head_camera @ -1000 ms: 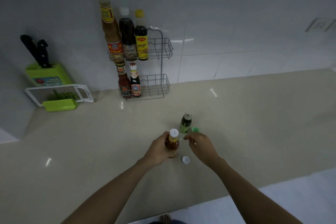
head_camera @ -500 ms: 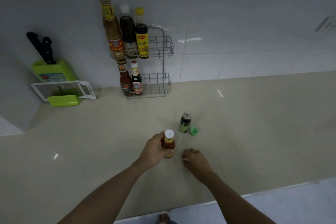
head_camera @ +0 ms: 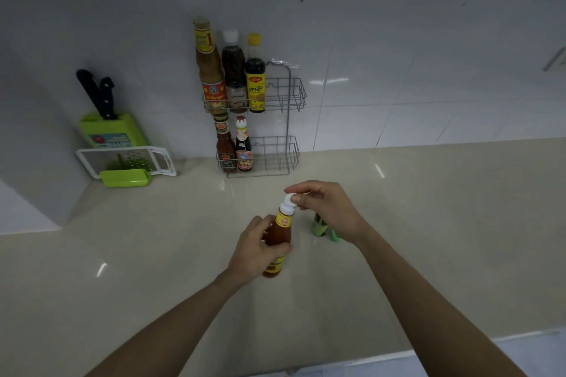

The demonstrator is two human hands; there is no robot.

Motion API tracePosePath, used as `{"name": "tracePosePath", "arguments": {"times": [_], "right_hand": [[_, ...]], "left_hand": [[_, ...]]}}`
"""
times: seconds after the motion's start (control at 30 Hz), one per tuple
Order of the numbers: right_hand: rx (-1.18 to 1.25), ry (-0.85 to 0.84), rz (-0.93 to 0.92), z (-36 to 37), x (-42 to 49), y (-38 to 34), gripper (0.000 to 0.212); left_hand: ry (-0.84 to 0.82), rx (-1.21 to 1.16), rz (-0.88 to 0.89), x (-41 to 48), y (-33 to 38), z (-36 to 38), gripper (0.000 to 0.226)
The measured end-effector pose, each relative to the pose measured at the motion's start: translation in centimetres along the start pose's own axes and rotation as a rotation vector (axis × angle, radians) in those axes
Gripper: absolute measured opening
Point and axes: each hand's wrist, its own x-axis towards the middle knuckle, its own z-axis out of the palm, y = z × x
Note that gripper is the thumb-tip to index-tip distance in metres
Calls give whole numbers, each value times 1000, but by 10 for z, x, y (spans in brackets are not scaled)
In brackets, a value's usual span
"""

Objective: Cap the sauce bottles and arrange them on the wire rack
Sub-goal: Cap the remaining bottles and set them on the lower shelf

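My left hand [head_camera: 258,249] grips a small red sauce bottle [head_camera: 279,234] with a yellow neck label, lifted off the beige counter [head_camera: 428,223]. My right hand [head_camera: 329,208] pinches a white cap [head_camera: 289,200] at the bottle's top. Behind my right hand stand a small green-labelled bottle [head_camera: 318,228], mostly hidden, and a green cap [head_camera: 335,236] on the counter. The two-tier wire rack [head_camera: 284,119] stands against the wall, with three tall bottles on its upper shelf and two small ones [head_camera: 234,147] on the lower shelf.
A green knife block [head_camera: 110,128] with black-handled knives and a white grater [head_camera: 128,159] with a green handle sit at the back left. The counter's front edge [head_camera: 428,349] runs along the bottom right. The right halves of both rack shelves hold nothing.
My right hand picked the white cap off the counter and brought it to the bottle's top. My left hand raised the red sauce bottle. The head has moved closer.
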Motion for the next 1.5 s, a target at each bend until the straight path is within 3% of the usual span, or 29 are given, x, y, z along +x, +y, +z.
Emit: {"name": "tracePosePath", "arguments": {"times": [0.13,0.33,0.43,0.63,0.83,1.07,1.2,1.4,1.5], "right_hand": [[-179,-105,-41,-4,11,-12,17],[-347,-278,-128,-8,26,-45,20],[-415,-298,-171,-8,32,-54,20],[-566,-267,-251,-4,31,-58,19],[-505,-413,-174,-10,33,-71,27],[-238,-564,-60,-14,34,-82,29],[-193,-582,-67,-17,31,-88,29],[-285,-541,-93,-10,35,-90,27],[-561,-468,-199,1,36,-94,20]], "left_hand": [[-27,-42,-9,1,9,-13,38],[-241,-214,-78,2,23,-37,41],[-315,-295,-65,1,27,-46,40],[-313,-352,-65,-2,30,-50,44],[-330,-392,-67,-3,36,-52,33],[-510,-543,-81,-3,40,-54,33],[-619,-604,-89,-2,40,-55,30],[-612,-627,-109,0,42,-57,29],[-544,-626,-122,3,44,-58,30]]}}
